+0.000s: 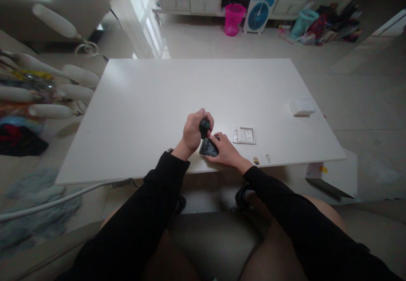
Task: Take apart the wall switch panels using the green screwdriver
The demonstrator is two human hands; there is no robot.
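Observation:
My left hand [192,132] is closed around the dark green and black handle of a screwdriver [204,127]. The handle points up toward me, and its tip is hidden below my fist. Beneath it, close to the table's front edge, lies a wall socket [209,147] with its black, marked back facing up. My right hand [223,150] grips this socket from the right, its fingers over the upper edge. Just right of that hand, a white socket plate and frame [246,135] rest flat on the table.
The white table [152,99] carries a white box-shaped piece [303,106] at the right. Two small stickers, one a yellow figure [256,161], are at the front edge. A grey cable [69,197] runs by the left front. A pink basket [234,19] stands on the floor beyond.

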